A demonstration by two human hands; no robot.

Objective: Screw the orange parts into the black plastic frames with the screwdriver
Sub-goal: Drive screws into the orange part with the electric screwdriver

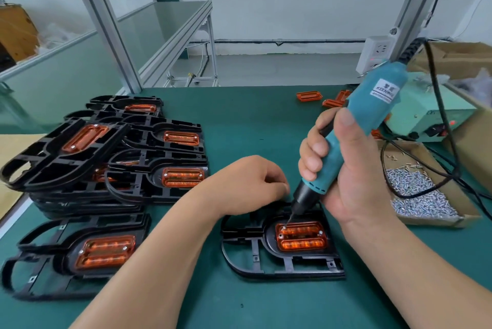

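1. Setting: a desk [239, 126] covered in green matting stands under an aluminium rack [111, 35]. A white wall is behind, and a wall socket [375, 54] is fixed beside the right-hand post.
2. Work piece: one black frame [266, 262] lies flat on the desk, front centre. An orange part [302, 238] is seated in its rounded pocket.
3. Right hand [343, 169]: the fingers [314, 147] are wrapped round the teal body of the screwdriver [372, 105], with the thumb lying up along the barrel. The tool is tilted, its top leaning to the right and away. A black cable leaves the top end.
4. Contact: the bit tip sits on a screw [284, 227] at the far-left corner of the orange part. Another silver head shows at the far-right corner.
5. Left hand [250, 182]: it is at the frame's far edge, just left of the screwdriver's black nose. Its fingers [277, 182] are curled under. I cannot tell whether they pinch anything.
6. Desk, left: a stack of frames [106, 158] is piled unevenly, each with an orange insert already fitted. More frames lie nearest the front edge.
7. Desk, right: an open carton of screws [420, 195] has the cable draped across it. Behind it stands a pale-green control box [431, 115] showing a red light.
8. Desk, far edge: loose orange parts [308, 95] lie on the mat, well apart from the work piece.
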